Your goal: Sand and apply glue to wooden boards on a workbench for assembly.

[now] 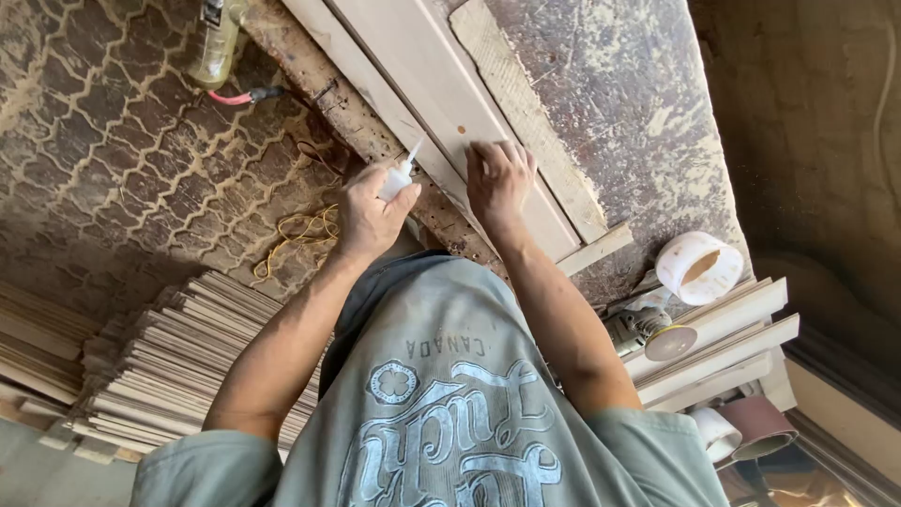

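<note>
Nearest to me, below the grey-green shirt, both forearms reach away toward the worn surface (648, 103). My left hand (368, 218) is closed around a small white glue bottle (398, 176); its long axis runs from near-left to far-right, and the thin nozzle points up and to the right, at the edge of the pale wooden board (441, 94). My right hand (499, 178) lies just right of the bottle, fingers curled with the tips pressed flat on that board, gripping nothing.

I count one board under the hands. It is long and narrow, running diagonally from the far left down to the near right along the edge of the surface. One rougher, narrower strip (526, 117) lies beside it on the right, parallel to it.

On the patterned floor (113, 160) to the left I see one stack of thin wood slats (188, 366), too many to count, and one loose tangle of yellow cord (300, 233). At the right sit one white tape roll (699, 268) and one power sander (643, 330) with a round pad.
</note>
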